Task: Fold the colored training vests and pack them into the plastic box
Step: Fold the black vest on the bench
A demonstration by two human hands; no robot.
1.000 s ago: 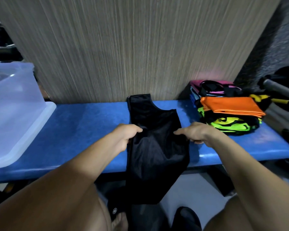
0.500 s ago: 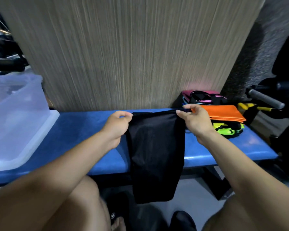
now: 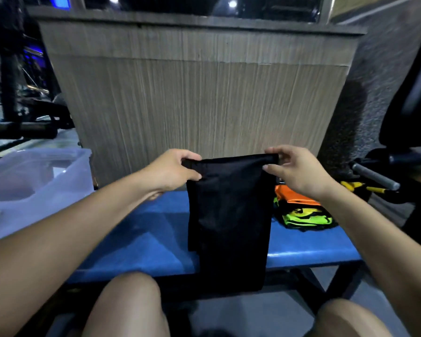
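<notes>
The person holds a black vest [image 3: 229, 215] up in the air in front of the wooden panel [image 3: 199, 93], above the blue bench [image 3: 144, 239]. The left hand [image 3: 173, 171] pinches the top left corner of the cloth and the right hand [image 3: 294, 169] pinches the top right corner, so the two hands are apart, each one closed on the folded upper edge. The vest hangs straight down as a long narrow strip, and its lower end falls below the near edge of the bench. It seems already folded lengthwise, so I judge that the step in hand is the folding of this vest, not yet the packing. The next move probably calls for lowering the strip flat on the bench and folding it across to make it shorter. The plastic box [image 3: 34, 181] stands at the left on the bench, well apart from the vest. At the right lies a pile of other vests: an orange vest [image 3: 294, 197] on top and a neon green vest [image 3: 304, 217] under it.
</notes>
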